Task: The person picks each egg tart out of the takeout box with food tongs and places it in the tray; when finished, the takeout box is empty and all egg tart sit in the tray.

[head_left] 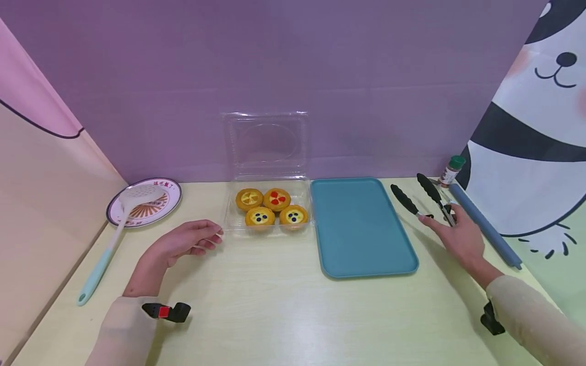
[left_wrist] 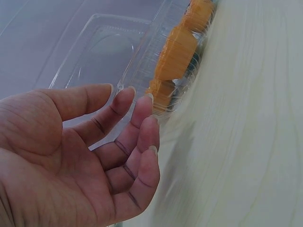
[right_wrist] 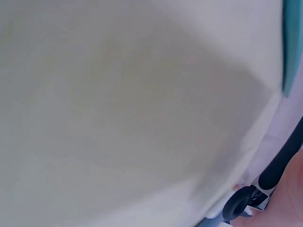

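My right hand point(head_left: 460, 235) grips a pair of kitchen tongs point(head_left: 405, 200) right of the tray. Their two black tips point away from me and stand apart, with nothing between them. In the right wrist view only part of the tongs' black-and-metal end point(right_wrist: 272, 177) shows at the lower right corner. My left hand point(head_left: 189, 239) is loosely curled and holds nothing, its fingertips close to the left front of a clear plastic box point(head_left: 234, 216). Inside lie several egg tarts point(head_left: 276, 199) with fruit-like toppings. The box's lid point(head_left: 267, 145) stands up at the back.
A blue tray point(head_left: 366, 229) lies right of the box. At the far left, a white slotted turner point(head_left: 101, 272) with a pale green handle leans on a patterned plate point(head_left: 169, 203). A green-capped jar point(head_left: 450, 170) and a long blue-grey rod point(head_left: 487, 227) are at the right edge.
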